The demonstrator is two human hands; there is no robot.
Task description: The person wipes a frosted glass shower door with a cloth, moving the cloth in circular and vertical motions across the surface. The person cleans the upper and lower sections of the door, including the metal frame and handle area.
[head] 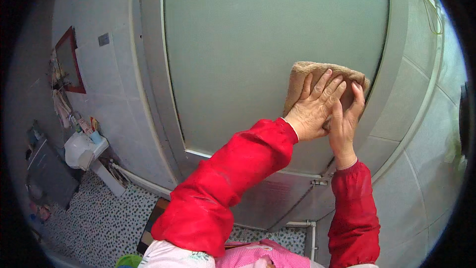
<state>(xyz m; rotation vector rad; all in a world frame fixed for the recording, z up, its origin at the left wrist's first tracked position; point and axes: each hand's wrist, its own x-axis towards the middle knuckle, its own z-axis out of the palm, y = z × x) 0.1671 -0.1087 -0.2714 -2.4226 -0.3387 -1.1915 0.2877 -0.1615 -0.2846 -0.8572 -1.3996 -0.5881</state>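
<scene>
A folded tan towel (297,82) lies flat against the frosted glass panel (267,37) of a door, near its lower right corner. My left hand (309,113) presses it to the glass, with the palm down on the cloth and the fingers spread upward. At the towel's right edge, my right hand (343,134) has its bent fingertips on the cloth, close to the door frame (386,70). The thumb of my right hand meets the fingers of my left. Red sleeves cover both forearms. The cloth under my palms is hidden.
A small metal latch (319,182) sits low on the door. White pipes (313,238) stand below it, near the tiled wall (412,193). To the left are a washbasin (80,150) with a blue cup (96,137), a red-framed mirror (70,61) and a pebble-patterned floor (104,208).
</scene>
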